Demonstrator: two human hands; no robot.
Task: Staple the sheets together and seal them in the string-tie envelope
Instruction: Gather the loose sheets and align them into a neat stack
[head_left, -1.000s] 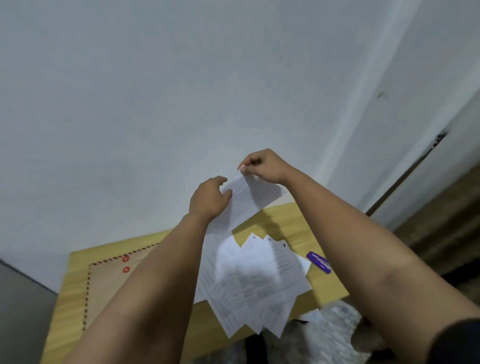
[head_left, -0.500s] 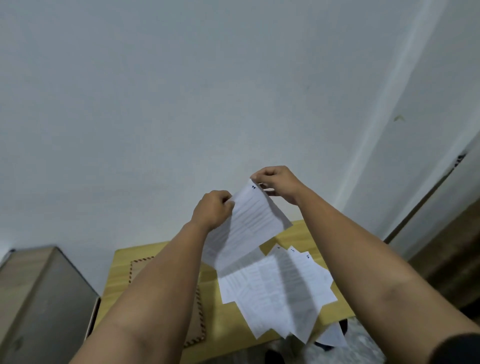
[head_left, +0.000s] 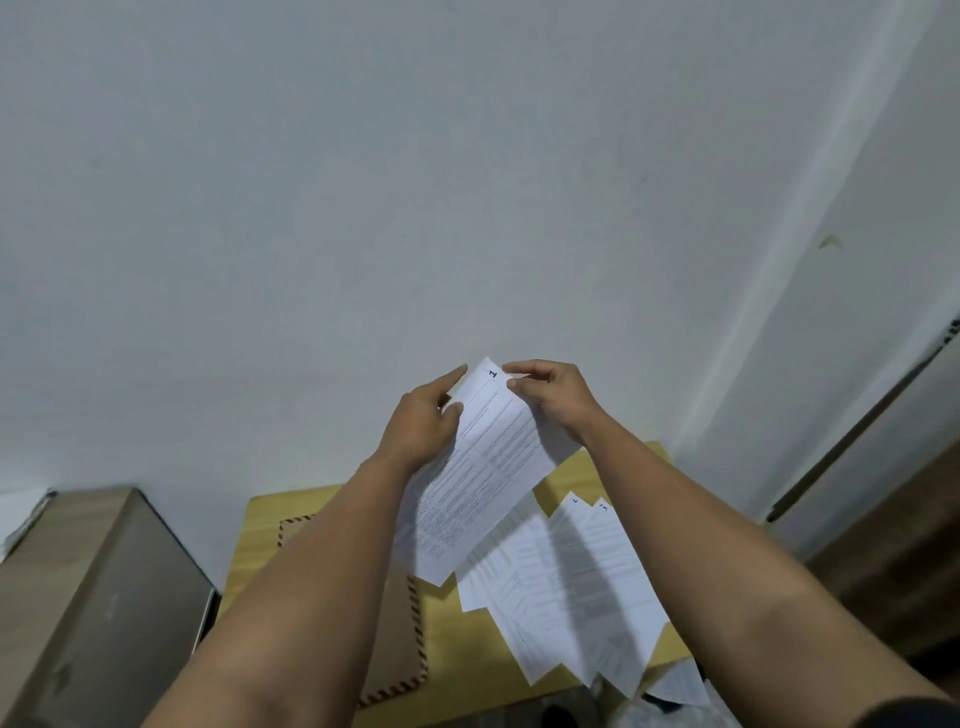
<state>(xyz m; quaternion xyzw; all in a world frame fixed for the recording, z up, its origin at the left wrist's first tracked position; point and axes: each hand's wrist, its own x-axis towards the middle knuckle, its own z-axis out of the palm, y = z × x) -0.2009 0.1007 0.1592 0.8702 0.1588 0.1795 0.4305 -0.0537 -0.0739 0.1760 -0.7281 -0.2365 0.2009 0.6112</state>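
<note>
A printed sheet (head_left: 483, 467) marked "1" at its top corner is raised above the small wooden table (head_left: 457, 644). My left hand (head_left: 423, 423) pinches its left edge near the top, and my right hand (head_left: 550, 397) pinches its top right corner. Several more printed sheets (head_left: 571, 587) lie fanned out on the right half of the table, some hanging over the front edge. The brown envelope (head_left: 400, 654) with a striped border lies flat on the table's left half, mostly hidden under my left forearm. No stapler is in view.
A grey-brown cabinet (head_left: 93, 597) stands close to the table's left side. A plain white wall (head_left: 415, 208) rises right behind the table. A dark door frame and wooden furniture (head_left: 893, 519) are at the right. The floor shows below the table's front edge.
The view has tilted and shifted right, so the cabinet came into view and the purple stapler left it. Both hands turned the held sheet more upright, its numbered corner now on top.
</note>
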